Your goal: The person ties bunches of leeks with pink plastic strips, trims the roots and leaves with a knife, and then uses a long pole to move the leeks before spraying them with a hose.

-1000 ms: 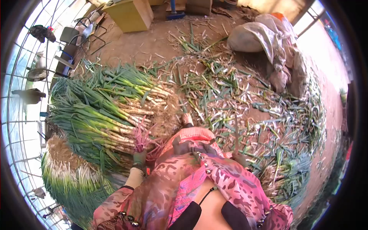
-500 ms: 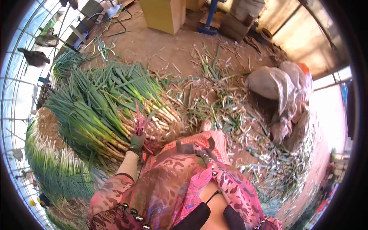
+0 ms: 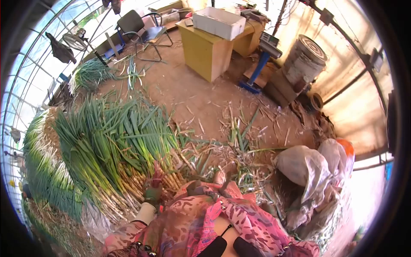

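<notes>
On the left of the earth floor, the big heap of long green onions with pale, soil-caked root ends lay fanned out, and the person's left hand in a dark green glove was closed on a small bunch of pink-red ties or strips, held upright just against the roots at the heap's near edge. Over the last second the view had lifted from the lap toward the far side, while that hand kept its grip and stayed at the roots, so the work appeared paused at the pile rather than moved on. The right hand was out of sight, hidden below the pink patterned clothing, so its state could not be told. Farther off, a white rectangular tub sat on the yellow wooden table; its contents did not show. To the right stood a grey ribbed drum, and nearer, bulging grey-white sacks, contents hidden.
</notes>
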{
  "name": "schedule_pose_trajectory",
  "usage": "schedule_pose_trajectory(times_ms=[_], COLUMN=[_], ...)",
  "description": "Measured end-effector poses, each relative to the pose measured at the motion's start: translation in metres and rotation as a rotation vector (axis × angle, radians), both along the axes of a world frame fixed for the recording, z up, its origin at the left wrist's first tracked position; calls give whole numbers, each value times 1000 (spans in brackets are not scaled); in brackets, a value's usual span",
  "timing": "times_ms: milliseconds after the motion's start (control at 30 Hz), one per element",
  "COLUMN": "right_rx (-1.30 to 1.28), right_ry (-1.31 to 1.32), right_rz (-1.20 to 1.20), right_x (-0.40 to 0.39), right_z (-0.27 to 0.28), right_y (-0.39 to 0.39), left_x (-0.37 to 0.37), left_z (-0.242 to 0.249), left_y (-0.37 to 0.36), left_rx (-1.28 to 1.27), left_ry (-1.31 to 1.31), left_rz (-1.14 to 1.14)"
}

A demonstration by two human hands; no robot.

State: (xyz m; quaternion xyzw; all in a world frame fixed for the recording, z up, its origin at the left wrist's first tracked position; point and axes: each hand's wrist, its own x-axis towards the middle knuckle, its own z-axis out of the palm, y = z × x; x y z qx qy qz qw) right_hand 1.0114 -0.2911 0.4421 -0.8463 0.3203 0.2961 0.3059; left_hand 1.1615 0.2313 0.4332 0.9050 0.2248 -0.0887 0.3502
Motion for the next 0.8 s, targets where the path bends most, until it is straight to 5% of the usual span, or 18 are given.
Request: schedule_pose_trajectory(times_ms=[133, 233, 333, 500, 533, 567, 800], right_rx=[-169, -190, -206, -226, -243, -250, -353], right_ry=[-268, -545, -707, -802, -844, -851, -796], right_rz=[206, 279, 266, 272, 282, 274, 338], right_x=[172, 282, 400, 550, 582, 609, 742], right_z=[48, 2, 29, 47, 50, 53, 49], right_y=[-61, -89, -71, -46, -43, -41, -32], left_x=[46, 79, 97, 172, 193, 216, 366], left_z=[9, 41, -3, -54, -64, -68, -28], left_y=[-35, -52, -28, -3, -5, -3, 31], left_rx=[12, 115, 78, -43, 151, 82, 11], left_ry=[-26, 203, 211, 119, -149, -123, -21], left_rz=[46, 103, 175, 318, 259, 271, 335])
